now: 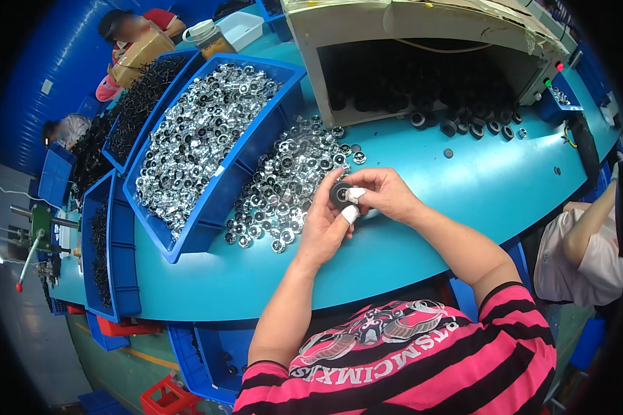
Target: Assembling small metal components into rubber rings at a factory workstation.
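1. A small black round part (pixel 340 194), ring-like with a pale centre, sits pinched between both hands, raised just above the bench (pixel 464 187) rather than lying on it.
2. Left hand (pixel 323 225) comes up from below, fingers curled around the part's lower and left edge; one fingertip carries white tape (pixel 349 214). Grasping, not released.
3. Right hand (pixel 384 194) closes on the part from the right, thumb and forefinger at its rim, one taped tip pressing its face. Also grasping.
4. Step in hand, by my judgement: fitting or seating something into the black part, both hands pressing together. Whether a shiny piece is already inside it, I cannot tell; the fingers cover it.
5. The next move likely calls for firm, square pressure across the part's face, with the left hand steadying it.
6. Just left of the hands, almost touching the left fingers: a loose heap of shiny metal caps (pixel 287 183) on the bench.
7. Further left: a blue bin (pixel 208 214) full of the same caps.
8. Beyond the hands, well apart: a pale open-fronted box (pixel 311 69) with black rings (pixel 464 124) spilling out of it.
9. Right of the right forearm: another person's arm and pale shirt (pixel 581 256).
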{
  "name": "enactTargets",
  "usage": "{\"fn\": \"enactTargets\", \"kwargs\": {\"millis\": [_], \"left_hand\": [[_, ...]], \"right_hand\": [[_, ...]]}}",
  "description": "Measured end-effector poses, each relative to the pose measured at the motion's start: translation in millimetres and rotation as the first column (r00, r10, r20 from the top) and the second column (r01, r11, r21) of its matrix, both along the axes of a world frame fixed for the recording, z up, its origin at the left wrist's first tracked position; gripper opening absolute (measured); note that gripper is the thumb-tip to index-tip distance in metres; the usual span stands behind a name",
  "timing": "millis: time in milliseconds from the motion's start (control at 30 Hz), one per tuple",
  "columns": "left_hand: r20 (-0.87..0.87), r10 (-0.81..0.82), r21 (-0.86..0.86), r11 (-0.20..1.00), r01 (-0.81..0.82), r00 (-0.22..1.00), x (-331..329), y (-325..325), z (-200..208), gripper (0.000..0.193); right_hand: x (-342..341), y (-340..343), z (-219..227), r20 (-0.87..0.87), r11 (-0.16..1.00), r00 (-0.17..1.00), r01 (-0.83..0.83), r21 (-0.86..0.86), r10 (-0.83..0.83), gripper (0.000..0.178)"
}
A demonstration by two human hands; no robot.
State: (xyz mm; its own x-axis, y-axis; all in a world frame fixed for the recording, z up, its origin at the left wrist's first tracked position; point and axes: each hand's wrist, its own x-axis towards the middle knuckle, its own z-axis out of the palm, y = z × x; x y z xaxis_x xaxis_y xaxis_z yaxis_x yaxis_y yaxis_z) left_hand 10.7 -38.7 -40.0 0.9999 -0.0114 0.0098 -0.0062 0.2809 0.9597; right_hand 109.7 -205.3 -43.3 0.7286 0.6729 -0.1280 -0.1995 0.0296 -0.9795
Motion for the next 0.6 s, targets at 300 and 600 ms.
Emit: {"fn": "enactTargets", "kwargs": {"millis": [300, 600], "left_hand": [[-0.008, 0.035, -0.007, 0.999, -0.035, 0.999, -2.0, 1.7, 5.5, 0.055], [0.346, 0.252, 0.410, 0.826, -0.387, 0.904, -1.7, 2.5, -2.9, 0.052]], "right_hand": [[4.5, -4.6, 1.4, -0.091, 0.989, 0.988, -0.113, 0.094, 0.122, 0.029], [8.9, -5.3, 10.8, 0.082, 0.997, 0.996, 0.033, 0.064, -0.038, 0.025]]}}
